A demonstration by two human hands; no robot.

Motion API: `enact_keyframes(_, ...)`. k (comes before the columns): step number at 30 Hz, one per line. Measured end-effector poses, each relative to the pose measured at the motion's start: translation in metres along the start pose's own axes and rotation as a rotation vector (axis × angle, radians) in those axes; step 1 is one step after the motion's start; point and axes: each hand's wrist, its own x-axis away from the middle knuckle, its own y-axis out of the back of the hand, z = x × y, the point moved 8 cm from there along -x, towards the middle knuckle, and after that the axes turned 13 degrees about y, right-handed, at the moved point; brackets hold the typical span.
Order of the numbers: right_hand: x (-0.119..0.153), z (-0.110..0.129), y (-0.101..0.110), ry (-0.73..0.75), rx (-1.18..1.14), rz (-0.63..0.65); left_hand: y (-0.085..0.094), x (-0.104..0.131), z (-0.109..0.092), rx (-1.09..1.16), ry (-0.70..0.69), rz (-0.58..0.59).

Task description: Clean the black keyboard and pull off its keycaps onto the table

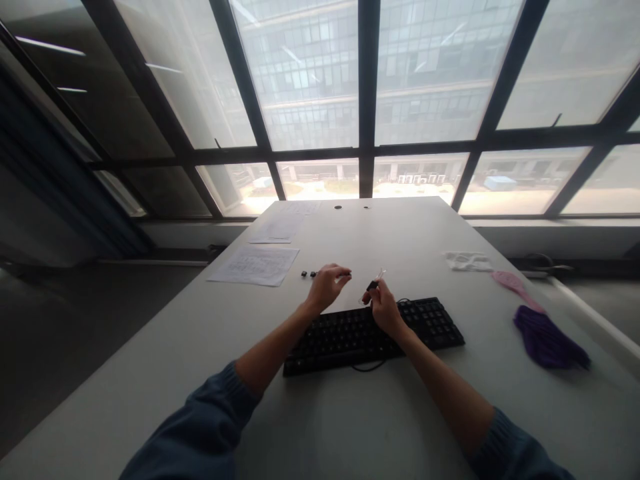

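A black keyboard (350, 337) lies on the white table, its cable showing behind and in front of it. Above its back edge, my left hand (329, 285) pinches a tiny dark piece, too small to make out, between thumb and fingertips. To the right, my right hand (383, 307) is closed on a small tool (373, 285) with a dark body and thin wire ends, over the right part of the keyboard. Two small black keycaps (304, 274) sit on the table just left of my left hand.
Printed papers (255, 265) lie at the left and back left. To the right are a white cloth (469, 261), a pink brush (513, 283) and a purple cloth item (547, 338). A round dark disc (338, 207) is near the far edge, before large windows.
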Motion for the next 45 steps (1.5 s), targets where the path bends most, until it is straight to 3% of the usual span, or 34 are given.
enact_keyframes(5,-0.001,0.002,0.000,-0.001,0.009,0.002,-0.030,-0.058,0.036,-0.242,0.045,0.083)
enact_keyframes(9,-0.001,0.002,-0.001,-0.007,-0.010,0.010,-0.054,-0.068,0.053,-0.284,0.050,0.119)
enact_keyframes(12,-0.001,0.002,-0.001,-0.009,-0.023,0.016,-0.063,-0.066,0.064,-0.299,0.063,0.137)
enact_keyframes(21,-0.002,-0.003,-0.001,-0.009,-0.026,-0.004,-0.064,-0.060,0.070,-0.301,0.081,0.163)
enact_keyframes(26,-0.004,-0.007,0.010,-0.034,-0.070,-0.133,-0.041,-0.060,0.060,-0.300,0.091,0.110)
enact_keyframes(29,-0.006,-0.007,0.017,-0.043,-0.065,-0.145,-0.017,-0.051,0.046,-0.297,0.102,0.042)
enact_keyframes(32,-0.010,-0.001,0.018,0.004,0.006,-0.045,0.001,-0.026,0.025,-0.264,0.088,-0.003)
enact_keyframes(34,-0.011,0.005,0.015,0.049,0.046,0.047,0.003,-0.002,0.011,-0.223,0.069,0.006)
enact_keyframes(39,-0.008,0.016,0.004,0.138,0.101,0.227,-0.022,0.048,-0.010,-0.138,0.082,0.180)
enact_keyframes(45,0.002,0.025,-0.002,0.187,0.092,0.306,-0.057,0.058,-0.017,-0.105,0.098,0.269)
